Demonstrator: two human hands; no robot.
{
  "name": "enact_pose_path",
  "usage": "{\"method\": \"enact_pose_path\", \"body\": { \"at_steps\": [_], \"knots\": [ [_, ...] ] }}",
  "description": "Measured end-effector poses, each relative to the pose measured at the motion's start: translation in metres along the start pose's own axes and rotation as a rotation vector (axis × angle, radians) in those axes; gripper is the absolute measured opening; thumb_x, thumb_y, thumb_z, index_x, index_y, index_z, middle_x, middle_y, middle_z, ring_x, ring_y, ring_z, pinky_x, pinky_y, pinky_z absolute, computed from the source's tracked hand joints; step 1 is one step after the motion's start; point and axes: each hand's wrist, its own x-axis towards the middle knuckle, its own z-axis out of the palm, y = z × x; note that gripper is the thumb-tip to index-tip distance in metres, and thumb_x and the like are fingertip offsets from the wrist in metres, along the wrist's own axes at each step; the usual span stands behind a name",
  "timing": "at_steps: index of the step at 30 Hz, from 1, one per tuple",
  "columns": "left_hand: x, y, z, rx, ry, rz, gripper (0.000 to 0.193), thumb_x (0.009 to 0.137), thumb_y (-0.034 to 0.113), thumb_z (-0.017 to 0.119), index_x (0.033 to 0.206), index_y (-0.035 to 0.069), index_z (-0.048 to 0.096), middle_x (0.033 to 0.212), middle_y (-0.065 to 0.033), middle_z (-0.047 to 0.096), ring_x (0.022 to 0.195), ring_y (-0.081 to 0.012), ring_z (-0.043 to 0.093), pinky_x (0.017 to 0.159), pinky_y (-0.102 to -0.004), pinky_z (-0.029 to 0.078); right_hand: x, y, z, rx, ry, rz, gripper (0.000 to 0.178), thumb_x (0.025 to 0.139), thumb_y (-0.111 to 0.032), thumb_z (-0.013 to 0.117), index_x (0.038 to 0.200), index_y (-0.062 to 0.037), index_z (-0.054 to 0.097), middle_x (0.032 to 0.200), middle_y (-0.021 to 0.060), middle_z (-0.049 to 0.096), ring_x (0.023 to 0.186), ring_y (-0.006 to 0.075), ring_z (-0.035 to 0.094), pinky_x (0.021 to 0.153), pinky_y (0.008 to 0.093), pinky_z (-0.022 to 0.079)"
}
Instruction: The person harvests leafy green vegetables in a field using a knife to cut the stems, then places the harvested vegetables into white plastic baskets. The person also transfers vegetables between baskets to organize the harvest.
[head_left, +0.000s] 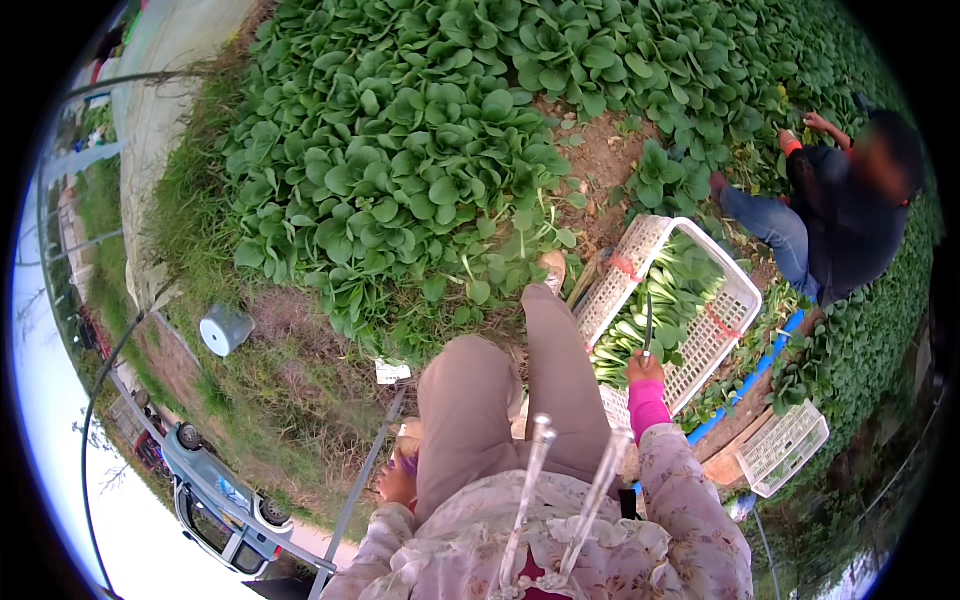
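Observation:
My right hand (645, 369), with a bright pink cuff at the wrist, is closed round the handle of a knife (649, 325). Its slim dark blade points away from me, over a white plastic crate (692, 375). Inside the crate lie many bok choy (660, 300) with pale stems and green leaves. Low on the left, beside my thigh, is my left hand (397, 484). It is next to something tan and purple (408, 452), and its fingers are too small and partly hidden to read.
A dense bed of leafy greens (400, 150) spreads in front of me. At right a co-worker (850, 210) crouches among plants. A second white crate (783, 448), a blue pipe (745, 385), an upturned bucket (226, 330) and a metal pole (365, 480) lie around. A van (220, 500) stands at far left.

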Motion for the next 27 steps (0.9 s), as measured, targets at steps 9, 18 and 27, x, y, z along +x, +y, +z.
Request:
{"method": "enact_pose_path", "body": {
  "at_steps": [9, 18, 27],
  "knots": [
    [0.134, -0.020, 0.038, 0.363, 0.146, 0.260, 0.056, 0.086, 0.025, 0.045, 0.138, 0.028, 0.026, 0.088, -0.0066, 0.048, 0.082, -0.0253, 0.057, 0.066, -0.0408, 0.052, 0.047, -0.031, 0.046, -0.038, 0.168, 0.073, 0.030, 0.076, -0.022, 0.059, 0.096, 0.0006, 0.059, 0.075, 0.0155, 0.061, 0.068, 0.0256, 0.059, 0.067, 0.0365, 0.045],
    [0.281, 0.112, -0.034, 0.287, -0.248, 0.489, 0.049, 0.084, 0.033, 0.048, 0.129, 0.014, 0.041, 0.110, -0.0104, 0.048, 0.101, -0.0288, 0.051, 0.083, -0.0467, 0.045, 0.120, 0.006, 0.135, 0.091, 0.412, 0.122, 0.063, 0.078, -0.014, 0.056, 0.133, 0.0047, 0.033, 0.073, 0.0087, 0.058, 0.063, 0.0154, 0.049, 0.061, 0.0312, 0.042],
    [0.362, 0.185, -0.044, 0.106, -0.339, 0.519, 0.045, 0.085, 0.030, 0.050, 0.126, 0.011, 0.044, 0.111, -0.0104, 0.050, 0.102, -0.0266, 0.051, 0.083, -0.0441, 0.045, 0.140, 0.057, 0.177, 0.286, 0.599, -0.081, 0.033, 0.085, -0.011, 0.053, 0.113, 0.0052, 0.051, 0.098, 0.0127, 0.060, 0.083, 0.0179, 0.056, 0.076, 0.0292, 0.044]
  ]
}}
